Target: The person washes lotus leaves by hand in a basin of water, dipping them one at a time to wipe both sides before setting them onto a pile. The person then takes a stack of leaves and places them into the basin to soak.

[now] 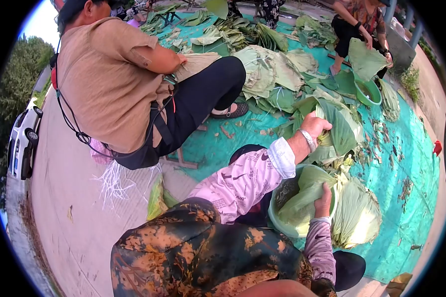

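Observation:
My left hand [314,129], with a bracelet at the wrist, has its fingers wrapped round the gathered end of large green leaves [339,123] beside the leaf pile. Nearer to me, my right hand [323,200] holds the edge of a broad pale green leaf [306,192]. That leaf hangs partly inside a light green basin [278,218]. Right beside the basin lies a folded stack of leaves [357,212]. The fingertips of both hands are partly hidden.
A person in a brown shirt [104,84] sits at the left. Another person [365,24] handles a leaf at the upper right, by a green basin [370,94]. Leaf piles [262,69] cover the green tarp [406,188]. White strings [115,182] lie on the ground.

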`<state>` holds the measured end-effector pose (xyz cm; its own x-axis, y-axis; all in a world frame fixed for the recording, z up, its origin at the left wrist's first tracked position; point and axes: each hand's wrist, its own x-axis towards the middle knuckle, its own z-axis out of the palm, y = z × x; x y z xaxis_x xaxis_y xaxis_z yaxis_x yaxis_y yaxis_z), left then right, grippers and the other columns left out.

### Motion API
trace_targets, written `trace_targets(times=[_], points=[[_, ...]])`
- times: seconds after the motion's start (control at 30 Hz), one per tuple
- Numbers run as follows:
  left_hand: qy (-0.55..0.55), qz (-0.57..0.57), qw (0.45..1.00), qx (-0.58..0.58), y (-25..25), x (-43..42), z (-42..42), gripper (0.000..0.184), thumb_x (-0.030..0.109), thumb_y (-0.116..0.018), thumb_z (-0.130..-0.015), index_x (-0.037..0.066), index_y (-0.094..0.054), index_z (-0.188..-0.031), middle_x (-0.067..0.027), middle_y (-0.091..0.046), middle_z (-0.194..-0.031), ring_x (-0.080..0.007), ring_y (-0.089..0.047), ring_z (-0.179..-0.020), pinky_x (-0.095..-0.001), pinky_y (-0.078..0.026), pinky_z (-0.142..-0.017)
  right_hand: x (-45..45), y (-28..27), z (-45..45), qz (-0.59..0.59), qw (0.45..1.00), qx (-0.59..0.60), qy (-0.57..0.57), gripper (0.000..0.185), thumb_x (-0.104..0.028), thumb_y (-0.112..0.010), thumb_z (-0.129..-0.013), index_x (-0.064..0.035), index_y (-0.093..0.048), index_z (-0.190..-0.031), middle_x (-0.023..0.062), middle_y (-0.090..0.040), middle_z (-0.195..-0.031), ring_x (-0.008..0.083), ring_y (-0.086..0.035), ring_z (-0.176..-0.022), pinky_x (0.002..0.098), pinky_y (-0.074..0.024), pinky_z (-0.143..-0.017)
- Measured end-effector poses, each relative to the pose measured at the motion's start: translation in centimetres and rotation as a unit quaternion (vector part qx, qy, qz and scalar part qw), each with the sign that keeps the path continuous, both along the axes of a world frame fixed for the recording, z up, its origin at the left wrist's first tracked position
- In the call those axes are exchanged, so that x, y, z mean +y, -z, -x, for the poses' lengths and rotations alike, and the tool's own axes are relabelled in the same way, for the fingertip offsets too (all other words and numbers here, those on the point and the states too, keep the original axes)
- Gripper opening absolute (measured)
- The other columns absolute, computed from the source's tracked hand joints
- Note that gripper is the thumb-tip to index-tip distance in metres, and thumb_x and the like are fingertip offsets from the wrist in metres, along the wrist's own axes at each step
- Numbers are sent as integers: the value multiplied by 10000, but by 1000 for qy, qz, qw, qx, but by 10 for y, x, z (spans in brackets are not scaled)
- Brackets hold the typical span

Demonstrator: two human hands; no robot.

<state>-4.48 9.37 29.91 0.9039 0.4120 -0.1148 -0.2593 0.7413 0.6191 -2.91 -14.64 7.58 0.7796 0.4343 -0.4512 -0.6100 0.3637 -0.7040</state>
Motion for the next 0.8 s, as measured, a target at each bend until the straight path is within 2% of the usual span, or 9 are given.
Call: trace_targets(times=[0.07,0.2,0.3,0.43,0.53,0.73,0.77,0.8], points=[[-1,-2,1000,3,0,0,1,295,-117,-489,-644,7,-522,-910,-95,-561,-774,-240,-588,-705,-397,-508,-678,-20,16,1,-21,998,40,42,331,-206,-545,-809,-24,-500,-1081,106,-567,-1001,238,-555,-893,370,-454,-792],[1,-16,1000,11,2,0,-1,288,-113,-490,-649,7,-522,-909,-92,-559,-770,-229,-581,-690,-390,-506,-660,-69,82,18,104,990,49,76,323,-195,-573,-790,-23,-517,-1058,90,-567,-955,219,-547,-883,356,-453,-787],[6,-14,1000,14,-1,0,1,283,-107,-496,-653,8,-524,-910,-89,-558,-766,-225,-581,-688,-387,-506,-654,-98,152,25,226,969,-3,95,277,-175,-608,-764,-42,-531,-995,68,-569,-888,214,-559,-812,356,-474,-726],[19,-17,1000,11,-3,-2,3,296,-112,-491,-663,8,-524,-932,-97,-567,-792,-230,-589,-710,-386,-509,-662,-119,233,23,164,980,58,97,181,-126,-603,-752,-64,-525,-904,43,-564,-807,228,-569,-705,395,-495,-600],[24,-25,999,31,-4,-4,2,316,-124,-476,-673,4,-525,-957,-109,-576,-829,-241,-598,-747,-397,-514,-689,-109,245,28,196,965,92,148,189,-108,-593,-749,-48,-522,-914,60,-565,-799,238,-569,-695,423,-495,-587],[52,-23,998,31,0,-5,0,347,-130,-469,-679,3,-521,-994,-113,-583,-876,-254,-602,-792,-421,-511,-730,-93,227,29,262,950,105,133,197,-95,-583,-726,-26,-533,-903,97,-557,-799,258,-566,-676,441,-493,-560],[53,-19,998,28,0,-5,0,349,-130,-469,-679,5,-521,-997,-113,-583,-880,-254,-602,-794,-421,-512,-730,-92,225,29,270,946,111,145,158,-72,-584,-701,-12,-533,-837,80,-542,-751,226,-540,-623,403,-467,-536],[55,-16,998,25,-2,-6,2,351,-130,-470,-679,6,-521,-999,-113,-584,-884,-255,-602,-795,-421,-512,-730,-83,195,35,277,941,117,156,120,-50,-585,-676,2,-533,-771,64,-527,-703,195,-514,-569,364,-442,-511]])
